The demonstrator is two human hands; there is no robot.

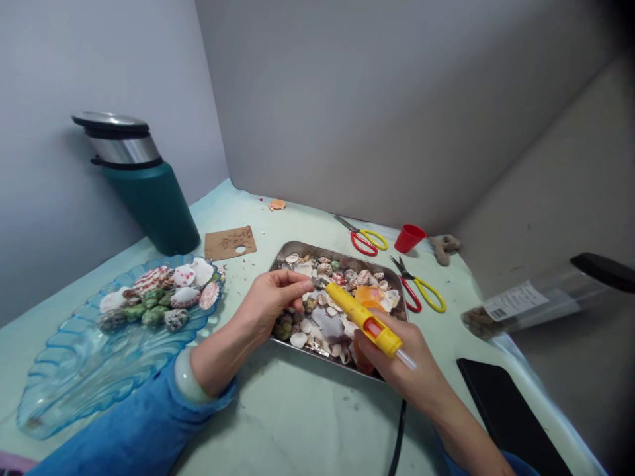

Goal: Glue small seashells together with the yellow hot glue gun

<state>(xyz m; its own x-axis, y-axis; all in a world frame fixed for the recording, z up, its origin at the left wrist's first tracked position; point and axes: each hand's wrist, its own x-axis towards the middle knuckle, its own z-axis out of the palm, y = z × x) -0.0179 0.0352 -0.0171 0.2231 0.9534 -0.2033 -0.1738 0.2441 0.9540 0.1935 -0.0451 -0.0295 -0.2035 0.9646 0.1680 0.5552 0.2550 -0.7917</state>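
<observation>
A metal tray (pixel 284 256) full of small seashells sits mid-table. My left hand (pixel 272 299) hovers over its left side with fingertips pinched on a small shell held toward the nozzle. A yellow glue gun (pixel 363 318) lies in the grip of my right hand (pixel 403 360), nozzle aimed at the left fingertips, its black cord trailing to the front edge. To the left, a blue glass shell-shaped dish (pixel 79 360) holds several larger shells stuck along its upper rim.
A teal flask (pixel 143 188) stands at the back left beside a brown card (pixel 230 242). Two red-and-yellow scissors (pixel 366 238) (pixel 421 288) and a red cup (pixel 409 237) lie behind the tray. A clear tube (pixel 536 299) and a black phone (pixel 510 410) are at the right.
</observation>
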